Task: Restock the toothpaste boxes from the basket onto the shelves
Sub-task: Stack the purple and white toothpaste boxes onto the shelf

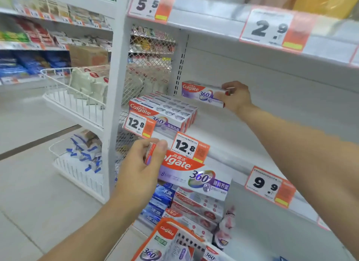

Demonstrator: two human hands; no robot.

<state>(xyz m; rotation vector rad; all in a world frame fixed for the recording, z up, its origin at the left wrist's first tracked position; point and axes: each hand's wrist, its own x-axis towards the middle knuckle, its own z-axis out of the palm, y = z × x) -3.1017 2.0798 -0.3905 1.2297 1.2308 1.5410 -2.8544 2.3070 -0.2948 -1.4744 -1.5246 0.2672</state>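
My right hand (236, 97) grips the right end of a purple-and-white Colgate 360 toothpaste box (200, 92), held just above the white middle shelf (223, 136), to the right of a row of several matching boxes (165, 111). My left hand (141, 169) grips the left end of a second Colgate 360 box (196, 177) in front of the shelf edge, below the price tags. At the bottom of the view the orange basket (186, 235) holds more Colgate boxes (161, 243).
Price tags (189, 147) hang along the shelf edge. The lower shelf carries blue boxes (160, 200) and red-and-white Colgate boxes (196, 206). White wire baskets (77, 107) with packets stick out from the shelf end at left. An upper shelf (223, 21) overhangs.
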